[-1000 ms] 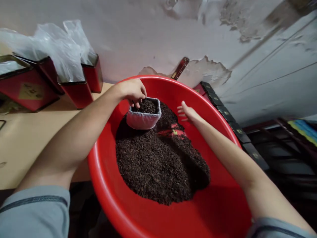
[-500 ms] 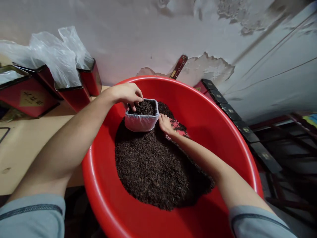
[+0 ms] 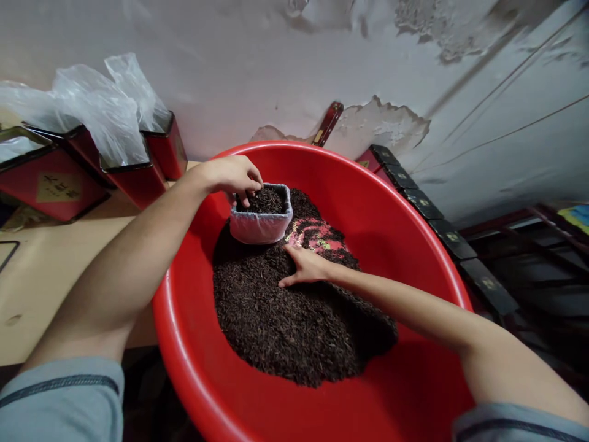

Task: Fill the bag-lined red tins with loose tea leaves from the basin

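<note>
A big red plastic basin point(image 3: 405, 233) holds a heap of dark loose tea leaves point(image 3: 285, 319). A small square pale container point(image 3: 260, 226), filled with the leaves, stands on the heap at its far side. My left hand point(image 3: 232, 175) grips the container's far left rim, fingers curled over the edge. My right hand point(image 3: 306, 267) lies on the heap just in front of the container, fingers together and dug into the leaves. A patterned patch point(image 3: 315, 236) of the basin's bottom shows behind my right hand.
Red tins point(image 3: 133, 175) lined with clear plastic bags point(image 3: 96, 107) stand on the wooden table point(image 3: 50, 276) to the left. A row of dark boxes point(image 3: 442, 236) runs along the peeling wall point(image 3: 294, 67) at the right, behind the basin.
My right hand came from the far side of the basin toward the container, then slid nearer across the leaves. My left hand stayed on the container's rim.
</note>
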`<state>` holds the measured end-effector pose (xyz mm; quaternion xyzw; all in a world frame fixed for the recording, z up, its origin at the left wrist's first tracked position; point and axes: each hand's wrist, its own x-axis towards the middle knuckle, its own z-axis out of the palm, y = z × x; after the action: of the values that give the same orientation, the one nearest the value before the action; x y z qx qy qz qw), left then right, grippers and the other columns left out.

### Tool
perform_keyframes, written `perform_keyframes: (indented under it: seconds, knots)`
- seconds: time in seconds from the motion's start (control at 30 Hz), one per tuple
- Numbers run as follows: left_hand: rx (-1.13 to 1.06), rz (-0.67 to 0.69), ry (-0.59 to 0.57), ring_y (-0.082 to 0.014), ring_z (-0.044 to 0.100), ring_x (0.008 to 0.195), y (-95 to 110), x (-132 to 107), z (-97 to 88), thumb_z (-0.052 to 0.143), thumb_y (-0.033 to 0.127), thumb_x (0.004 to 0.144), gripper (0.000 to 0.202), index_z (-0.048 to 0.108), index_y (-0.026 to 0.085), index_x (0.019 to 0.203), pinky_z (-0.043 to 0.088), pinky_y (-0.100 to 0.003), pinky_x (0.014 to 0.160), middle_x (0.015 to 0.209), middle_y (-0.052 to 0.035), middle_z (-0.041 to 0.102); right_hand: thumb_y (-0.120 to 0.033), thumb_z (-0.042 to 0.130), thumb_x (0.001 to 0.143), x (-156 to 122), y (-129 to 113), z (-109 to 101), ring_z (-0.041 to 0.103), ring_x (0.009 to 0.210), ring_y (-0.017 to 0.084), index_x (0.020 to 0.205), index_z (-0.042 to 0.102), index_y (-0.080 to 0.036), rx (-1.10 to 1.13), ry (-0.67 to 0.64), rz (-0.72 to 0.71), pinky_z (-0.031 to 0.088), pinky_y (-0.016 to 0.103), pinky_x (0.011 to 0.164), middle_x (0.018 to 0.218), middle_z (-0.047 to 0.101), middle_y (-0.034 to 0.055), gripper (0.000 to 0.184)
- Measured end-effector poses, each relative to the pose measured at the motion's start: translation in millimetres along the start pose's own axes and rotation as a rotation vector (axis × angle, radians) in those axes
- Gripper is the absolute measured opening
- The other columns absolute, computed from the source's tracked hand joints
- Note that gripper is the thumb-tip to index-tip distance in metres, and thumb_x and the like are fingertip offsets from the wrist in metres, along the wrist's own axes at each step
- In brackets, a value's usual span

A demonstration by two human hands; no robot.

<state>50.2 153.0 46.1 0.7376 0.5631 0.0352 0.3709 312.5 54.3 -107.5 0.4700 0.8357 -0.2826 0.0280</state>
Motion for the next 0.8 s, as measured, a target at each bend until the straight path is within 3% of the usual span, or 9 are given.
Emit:
perform_keyframes:
  seconds: [0.1,0.17,0.27,0.4,0.5,0.6,0.7,0.8]
  knots:
    - [-0.012,0.001,0.017,-0.0171,0.076,0.090,0,0,-0.4,0.061,0.029,0.092,0.034,0.075,0.023,0.122,0.051,-0.017,0.072,0.089,-0.0052,0.077,-0.042,0.086,0.070,-5,-12,1,0.069,0.096,0.031,0.124,0.059,-0.017,-0.043,-0.090,-0.067,0.053,0.040,0.086,0.110,0.072,0.0145,0.066]
    - [-0.016,-0.001,0.052,-0.0173,0.076,0.089,0,0,-0.9,0.062,0.030,0.091,0.031,0.077,0.022,0.118,0.051,-0.017,0.072,0.086,-0.0054,0.077,-0.031,0.087,0.065,-9,-17,6,0.066,0.094,0.028,0.119,0.059,-0.020,0.002,-0.089,-0.106,0.051,0.037,0.085,0.106,0.071,0.0093,0.062]
    - [-0.032,0.007,0.128,-0.0173,0.076,0.087,2,-1,-2.1,0.065,0.029,0.091,0.027,0.079,0.021,0.114,0.053,-0.019,0.072,0.086,-0.0063,0.077,-0.023,0.085,0.059,-15,-21,15,0.061,0.089,0.023,0.106,0.057,-0.023,0.128,-0.021,-0.109,0.049,0.035,0.084,0.098,0.066,0.0022,0.055]
    - [-0.085,0.031,0.188,-0.0171,0.075,0.082,4,-2,-3.9,0.064,0.026,0.093,0.027,0.079,0.017,0.114,0.054,-0.022,0.072,0.087,-0.0083,0.078,-0.027,0.079,0.060,-14,-31,11,0.054,0.082,0.018,0.095,0.048,-0.025,0.431,0.147,-0.156,0.049,0.033,0.079,0.090,0.058,-0.0021,0.047]
    - [-0.105,0.029,0.229,-0.0175,0.075,0.081,3,-3,-4.9,0.066,0.026,0.094,0.026,0.080,0.015,0.112,0.055,-0.024,0.072,0.084,-0.0091,0.077,-0.031,0.080,0.063,-7,-50,-13,0.053,0.079,0.018,0.093,0.044,-0.027,0.632,0.279,-0.236,0.050,0.034,0.073,0.091,0.056,-0.0012,0.047]
    - [-0.109,0.027,0.261,-0.0178,0.075,0.080,3,-3,-5.5,0.069,0.028,0.093,0.024,0.081,0.015,0.109,0.056,-0.025,0.072,0.083,-0.0095,0.077,-0.036,0.085,0.064,4,-72,-50,0.052,0.074,0.017,0.092,0.041,-0.029,0.779,0.423,-0.323,0.051,0.036,0.067,0.089,0.055,-0.0017,0.053]
    - [-0.095,0.016,0.253,-0.0177,0.076,0.078,2,-3,-6.1,0.068,0.030,0.095,0.024,0.081,0.016,0.109,0.057,-0.025,0.072,0.083,-0.0097,0.078,-0.045,0.091,0.062,23,-89,-84,0.057,0.078,0.018,0.093,0.040,-0.029,0.881,0.595,-0.405,0.057,0.041,0.073,0.089,0.056,-0.0017,0.062]
    - [-0.075,-0.050,0.209,-0.0181,0.078,0.077,3,-6,-6.6,0.064,0.031,0.098,0.027,0.078,0.015,0.114,0.058,-0.024,0.072,0.082,-0.0096,0.079,-0.051,0.092,0.060,53,-98,-103,0.061,0.082,0.019,0.097,0.041,-0.030,0.978,0.720,-0.437,0.060,0.043,0.076,0.087,0.055,-0.0027,0.067]
